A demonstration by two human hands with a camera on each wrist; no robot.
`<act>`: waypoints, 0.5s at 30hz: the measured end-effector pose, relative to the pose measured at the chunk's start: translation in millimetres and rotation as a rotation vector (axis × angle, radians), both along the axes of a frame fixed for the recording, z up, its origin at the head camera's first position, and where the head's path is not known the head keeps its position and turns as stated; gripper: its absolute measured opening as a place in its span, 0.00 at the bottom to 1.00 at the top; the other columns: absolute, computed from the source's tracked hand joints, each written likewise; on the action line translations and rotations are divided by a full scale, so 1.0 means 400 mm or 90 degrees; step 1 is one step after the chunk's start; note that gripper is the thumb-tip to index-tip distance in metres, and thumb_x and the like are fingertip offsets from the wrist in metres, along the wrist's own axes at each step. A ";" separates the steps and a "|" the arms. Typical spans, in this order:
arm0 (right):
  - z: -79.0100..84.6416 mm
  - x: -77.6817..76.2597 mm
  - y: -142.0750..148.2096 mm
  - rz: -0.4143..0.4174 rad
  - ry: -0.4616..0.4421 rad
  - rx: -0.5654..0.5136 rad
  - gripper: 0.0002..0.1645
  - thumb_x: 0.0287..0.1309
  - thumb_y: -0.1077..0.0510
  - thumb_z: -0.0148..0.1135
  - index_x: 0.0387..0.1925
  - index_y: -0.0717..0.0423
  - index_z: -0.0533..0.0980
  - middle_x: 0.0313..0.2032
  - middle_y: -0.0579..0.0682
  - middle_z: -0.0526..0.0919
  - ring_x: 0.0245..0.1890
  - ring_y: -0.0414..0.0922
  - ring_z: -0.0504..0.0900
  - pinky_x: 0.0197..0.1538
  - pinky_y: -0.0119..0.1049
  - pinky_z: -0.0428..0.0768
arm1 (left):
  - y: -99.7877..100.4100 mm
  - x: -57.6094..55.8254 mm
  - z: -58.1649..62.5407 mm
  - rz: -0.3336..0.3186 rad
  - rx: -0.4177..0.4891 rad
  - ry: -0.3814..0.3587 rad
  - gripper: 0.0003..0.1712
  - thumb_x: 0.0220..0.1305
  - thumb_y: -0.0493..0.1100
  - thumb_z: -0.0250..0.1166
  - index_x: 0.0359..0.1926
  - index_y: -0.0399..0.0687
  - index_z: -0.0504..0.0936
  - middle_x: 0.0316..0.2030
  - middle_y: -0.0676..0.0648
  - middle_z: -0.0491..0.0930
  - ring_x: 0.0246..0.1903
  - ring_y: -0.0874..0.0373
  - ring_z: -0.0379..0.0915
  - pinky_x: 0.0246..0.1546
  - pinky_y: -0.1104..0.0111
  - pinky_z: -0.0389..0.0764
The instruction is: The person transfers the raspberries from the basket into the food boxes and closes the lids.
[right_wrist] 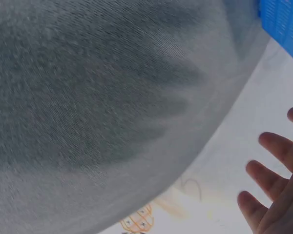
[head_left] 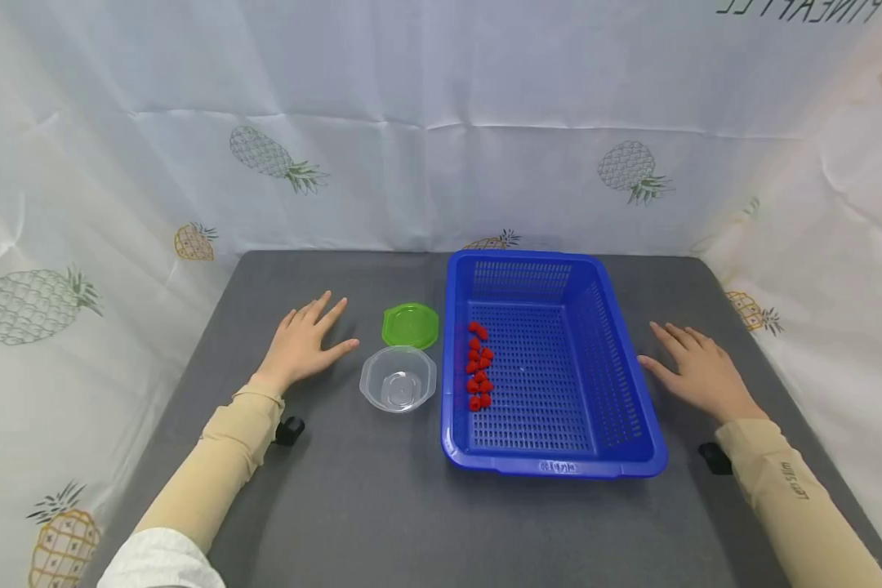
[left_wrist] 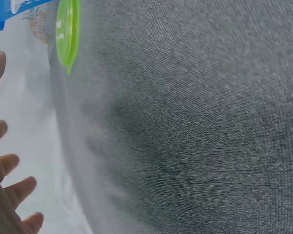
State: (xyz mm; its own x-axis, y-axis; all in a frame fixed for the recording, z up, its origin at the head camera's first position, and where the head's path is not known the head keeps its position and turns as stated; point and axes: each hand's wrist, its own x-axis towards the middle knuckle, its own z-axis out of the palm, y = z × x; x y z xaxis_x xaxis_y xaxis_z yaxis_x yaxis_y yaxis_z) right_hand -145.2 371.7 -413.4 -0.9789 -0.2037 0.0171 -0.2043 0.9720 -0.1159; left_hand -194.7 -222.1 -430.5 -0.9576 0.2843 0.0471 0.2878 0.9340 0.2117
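hovering spread and holding nothing, left hand (head_left: 303, 347) is near clear tub (head_left: 398, 390), right hand (head_left: 701, 371) near blue basket (head_left: 536, 367); light pinches should suit the small red pieces (head_left: 480, 376).

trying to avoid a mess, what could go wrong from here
The red pieces lie bunched inside the blue basket, so reaching for one might scatter others. The clear tub stands open between the basket and the left hand, so a careless sweep could knock it over. The loose green lid beside it could get bumped too.
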 end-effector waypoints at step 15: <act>0.081 0.024 -0.009 0.013 -0.023 -0.038 0.32 0.70 0.46 0.42 0.66 0.63 0.59 0.59 0.73 0.65 0.54 0.73 0.64 0.53 0.66 0.63 | 0.016 0.016 0.040 -0.014 0.074 -0.009 0.45 0.58 0.68 0.56 0.69 0.50 0.60 0.67 0.36 0.60 0.62 0.35 0.61 0.56 0.40 0.64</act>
